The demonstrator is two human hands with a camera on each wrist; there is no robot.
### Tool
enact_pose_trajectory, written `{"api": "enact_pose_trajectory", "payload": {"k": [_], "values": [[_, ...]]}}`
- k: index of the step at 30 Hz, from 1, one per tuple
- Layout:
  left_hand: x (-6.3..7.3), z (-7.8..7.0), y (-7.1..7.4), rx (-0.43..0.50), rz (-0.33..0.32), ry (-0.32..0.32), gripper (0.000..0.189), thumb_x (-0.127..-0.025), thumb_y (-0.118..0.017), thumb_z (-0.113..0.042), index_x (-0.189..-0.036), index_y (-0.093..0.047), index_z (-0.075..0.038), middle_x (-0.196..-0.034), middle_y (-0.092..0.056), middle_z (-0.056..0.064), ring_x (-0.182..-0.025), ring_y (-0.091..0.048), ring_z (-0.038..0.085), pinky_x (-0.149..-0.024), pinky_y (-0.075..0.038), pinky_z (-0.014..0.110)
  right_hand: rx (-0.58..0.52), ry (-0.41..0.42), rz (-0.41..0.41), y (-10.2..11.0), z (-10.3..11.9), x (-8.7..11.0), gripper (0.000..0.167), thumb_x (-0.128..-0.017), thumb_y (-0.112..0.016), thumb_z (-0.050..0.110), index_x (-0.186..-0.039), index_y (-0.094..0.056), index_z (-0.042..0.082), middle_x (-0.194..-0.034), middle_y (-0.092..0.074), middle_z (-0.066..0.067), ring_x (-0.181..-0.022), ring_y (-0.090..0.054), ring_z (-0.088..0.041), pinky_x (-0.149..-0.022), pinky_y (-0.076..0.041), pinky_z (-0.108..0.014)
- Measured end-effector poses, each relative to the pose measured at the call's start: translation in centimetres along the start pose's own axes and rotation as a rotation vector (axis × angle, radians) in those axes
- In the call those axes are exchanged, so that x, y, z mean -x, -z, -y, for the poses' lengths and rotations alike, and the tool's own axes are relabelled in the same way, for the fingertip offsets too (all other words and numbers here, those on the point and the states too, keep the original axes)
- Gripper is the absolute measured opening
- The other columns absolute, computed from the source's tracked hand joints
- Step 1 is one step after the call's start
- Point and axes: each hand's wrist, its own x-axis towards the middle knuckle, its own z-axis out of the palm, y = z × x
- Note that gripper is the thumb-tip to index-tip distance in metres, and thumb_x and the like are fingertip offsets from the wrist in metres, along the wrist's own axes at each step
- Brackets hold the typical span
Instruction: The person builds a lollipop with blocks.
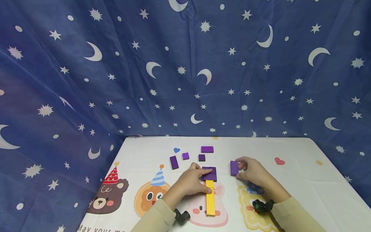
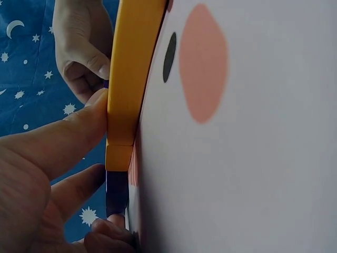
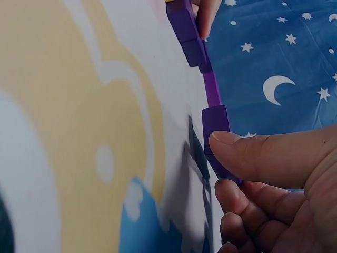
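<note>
My right hand (image 1: 252, 170) pinches a purple block (image 1: 234, 168) between thumb and fingers. In the right wrist view that block (image 3: 215, 124) is held just off the cloth, its shadow beside it. My left hand (image 1: 191, 182) lies over a joined group of purple blocks (image 1: 209, 177), its index finger stretched across their top. Its thumb touches the yellow blocks (image 1: 210, 206), which run in a line from the purple group toward me. In the left wrist view, the other fingers are bent beside the dark purple blocks (image 2: 116, 192).
Loose purple blocks lie farther back: a tilted long one (image 1: 174, 162), a small one (image 1: 185, 156), a dark small one (image 1: 202, 158) and a long one (image 1: 207, 149). A white cartoon-print cloth (image 1: 301, 180) covers the table. A blue starry curtain (image 1: 179, 80) hangs behind.
</note>
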Motion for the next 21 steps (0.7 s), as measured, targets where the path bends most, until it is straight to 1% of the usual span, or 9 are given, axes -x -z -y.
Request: {"api": "enact_pose_trajectory", "payload": {"k": [8, 15, 21], "values": [[0.0, 0.0, 0.0, 0.001, -0.004, -0.003, 0.081, -0.073, -0.097, -0.047, -0.147, -0.066, -0.042, -0.114, -0.046, -0.004, -0.094, -0.050, 0.015, -0.080, -0.044, 0.029, -0.025, -0.030, 0.012, -0.9, 1.3, -0.6, 0.067, -0.076, -0.093, 0.005, -0.138, -0.066, 0.002, -0.102, -0.067, -0.007, -0.091, -0.057, -0.023, -0.075, -0.049, -0.034], [0.1, -0.1, 0.0, 0.008, 0.002, 0.010, 0.080, -0.073, -0.098, -0.046, -0.146, -0.067, -0.043, -0.113, -0.046, -0.003, -0.093, -0.050, 0.015, -0.078, -0.043, 0.029, -0.047, 0.026, 0.018, -1.7, 1.7, -1.4, 0.066, -0.073, -0.092, 0.002, -0.134, -0.067, -0.001, -0.099, -0.067, -0.007, -0.088, -0.056, -0.021, -0.071, -0.049, -0.030], [0.1, -0.1, 0.0, 0.017, 0.001, 0.013, 0.080, -0.072, -0.098, -0.046, -0.146, -0.066, -0.043, -0.113, -0.046, -0.004, -0.094, -0.051, 0.015, -0.079, -0.044, 0.030, -0.044, 0.031, 0.032, -2.4, 2.3, -2.0, 0.066, -0.074, -0.092, 0.003, -0.135, -0.067, 0.000, -0.100, -0.068, -0.006, -0.089, -0.057, -0.021, -0.074, -0.049, -0.031]]}}
